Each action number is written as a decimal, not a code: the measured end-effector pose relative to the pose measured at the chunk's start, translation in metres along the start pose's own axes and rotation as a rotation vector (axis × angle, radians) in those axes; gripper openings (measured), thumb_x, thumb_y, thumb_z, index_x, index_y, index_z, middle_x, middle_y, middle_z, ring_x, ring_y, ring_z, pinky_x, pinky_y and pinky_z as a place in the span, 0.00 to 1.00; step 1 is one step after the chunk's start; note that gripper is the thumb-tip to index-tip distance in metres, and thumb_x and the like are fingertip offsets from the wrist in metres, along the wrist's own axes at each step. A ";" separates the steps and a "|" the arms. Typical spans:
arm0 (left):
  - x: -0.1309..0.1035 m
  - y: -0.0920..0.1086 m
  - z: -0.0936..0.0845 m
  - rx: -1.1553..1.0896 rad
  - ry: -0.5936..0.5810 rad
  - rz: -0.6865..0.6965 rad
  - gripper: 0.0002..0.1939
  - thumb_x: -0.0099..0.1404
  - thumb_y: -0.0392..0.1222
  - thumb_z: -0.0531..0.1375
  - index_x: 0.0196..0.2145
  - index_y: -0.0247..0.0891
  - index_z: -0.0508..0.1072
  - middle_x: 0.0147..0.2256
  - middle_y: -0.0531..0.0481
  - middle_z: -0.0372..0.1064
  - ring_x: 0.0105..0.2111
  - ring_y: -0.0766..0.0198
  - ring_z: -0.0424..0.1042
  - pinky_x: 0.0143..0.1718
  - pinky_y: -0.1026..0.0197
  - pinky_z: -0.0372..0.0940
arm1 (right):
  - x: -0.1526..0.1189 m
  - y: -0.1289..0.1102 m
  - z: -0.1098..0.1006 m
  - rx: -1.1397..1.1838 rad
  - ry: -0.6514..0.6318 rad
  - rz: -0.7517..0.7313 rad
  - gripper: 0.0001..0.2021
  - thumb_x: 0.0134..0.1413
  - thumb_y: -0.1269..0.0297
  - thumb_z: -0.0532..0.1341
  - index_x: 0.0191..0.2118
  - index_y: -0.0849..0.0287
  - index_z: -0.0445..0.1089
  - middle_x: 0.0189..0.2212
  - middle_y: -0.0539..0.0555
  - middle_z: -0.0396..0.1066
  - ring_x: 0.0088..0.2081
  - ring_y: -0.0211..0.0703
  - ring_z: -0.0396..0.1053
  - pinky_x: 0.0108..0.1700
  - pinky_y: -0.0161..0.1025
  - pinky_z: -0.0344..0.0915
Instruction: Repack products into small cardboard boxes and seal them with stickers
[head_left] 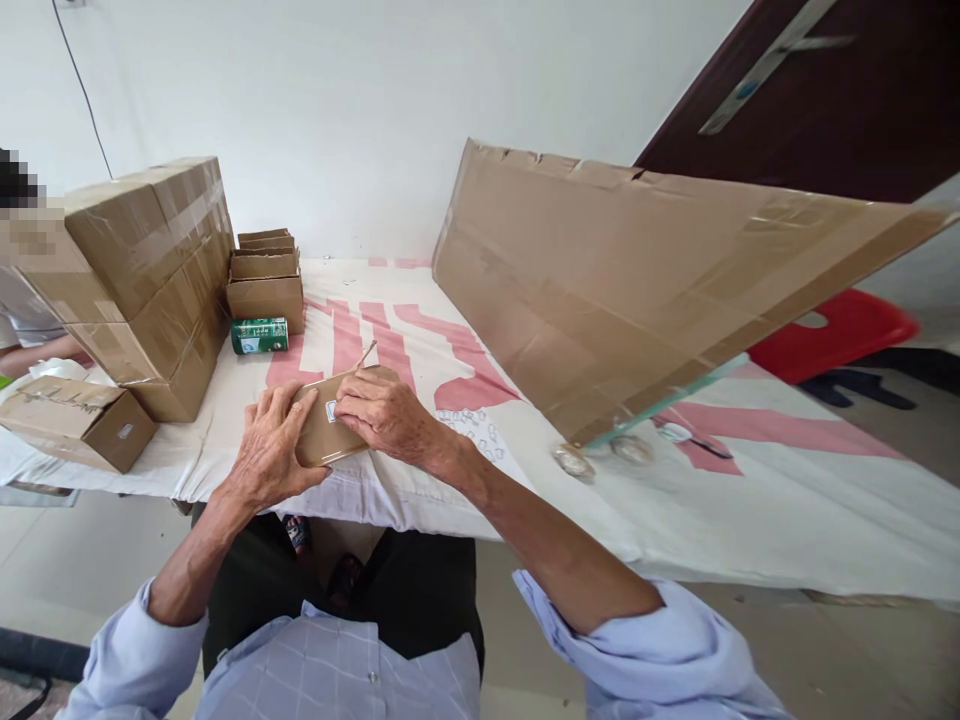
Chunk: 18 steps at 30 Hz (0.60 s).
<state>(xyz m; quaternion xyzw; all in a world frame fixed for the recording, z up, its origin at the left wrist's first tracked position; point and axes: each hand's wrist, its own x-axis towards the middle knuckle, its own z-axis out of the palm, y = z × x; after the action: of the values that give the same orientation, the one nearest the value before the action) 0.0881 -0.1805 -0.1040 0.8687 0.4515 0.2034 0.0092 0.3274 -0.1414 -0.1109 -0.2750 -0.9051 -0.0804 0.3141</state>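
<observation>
A small brown cardboard box (319,437) lies at the table's front edge with a flap raised at its far side. My left hand (274,445) grips the box from the left, thumb along the near edge and fingers over the top. A small white sticker label (331,411) with a dark border is on the upper face. The fingers of my right hand (390,412) are bunched together at the sticker's right edge, pressing it against the cardboard. Right of this hand, several small bordered stickers (472,428) lie spread on the cloth.
Taped cartons (161,290) are stacked at the left, with a smaller labelled box (82,420) before them. A green can (259,336) lies by open boxes (266,290). A large cardboard sheet (600,280) leans at right, near tape rolls (574,461) and a magnifying glass (675,432). Another person sits far left.
</observation>
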 end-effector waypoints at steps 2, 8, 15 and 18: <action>0.000 0.000 -0.001 -0.002 -0.002 -0.001 0.49 0.54 0.46 0.74 0.71 0.40 0.63 0.68 0.33 0.62 0.66 0.34 0.62 0.60 0.37 0.64 | 0.000 0.000 0.000 0.064 0.011 0.023 0.14 0.74 0.72 0.58 0.36 0.56 0.77 0.36 0.56 0.77 0.42 0.48 0.72 0.50 0.46 0.67; 0.000 0.001 -0.001 -0.002 -0.010 0.004 0.49 0.54 0.45 0.74 0.70 0.40 0.63 0.68 0.33 0.62 0.66 0.34 0.62 0.59 0.37 0.65 | 0.003 0.000 -0.003 0.246 0.071 0.127 0.12 0.73 0.72 0.58 0.34 0.55 0.72 0.34 0.54 0.75 0.37 0.46 0.71 0.47 0.45 0.67; -0.001 -0.002 0.001 -0.003 0.012 0.022 0.49 0.54 0.45 0.74 0.70 0.40 0.63 0.68 0.32 0.62 0.66 0.33 0.62 0.59 0.35 0.65 | 0.004 -0.002 -0.013 0.519 0.132 0.290 0.09 0.68 0.71 0.60 0.34 0.55 0.69 0.34 0.51 0.73 0.37 0.43 0.70 0.43 0.42 0.66; -0.001 -0.004 0.001 -0.011 0.033 0.030 0.51 0.54 0.45 0.74 0.71 0.43 0.62 0.68 0.34 0.62 0.65 0.34 0.63 0.59 0.35 0.65 | 0.004 -0.004 -0.022 0.608 0.192 0.351 0.08 0.68 0.69 0.61 0.34 0.55 0.70 0.34 0.51 0.74 0.37 0.42 0.70 0.42 0.41 0.66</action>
<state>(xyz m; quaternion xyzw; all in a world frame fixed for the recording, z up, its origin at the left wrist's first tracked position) 0.0848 -0.1792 -0.1059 0.8718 0.4376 0.2201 0.0034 0.3345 -0.1497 -0.0915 -0.3114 -0.7930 0.2222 0.4742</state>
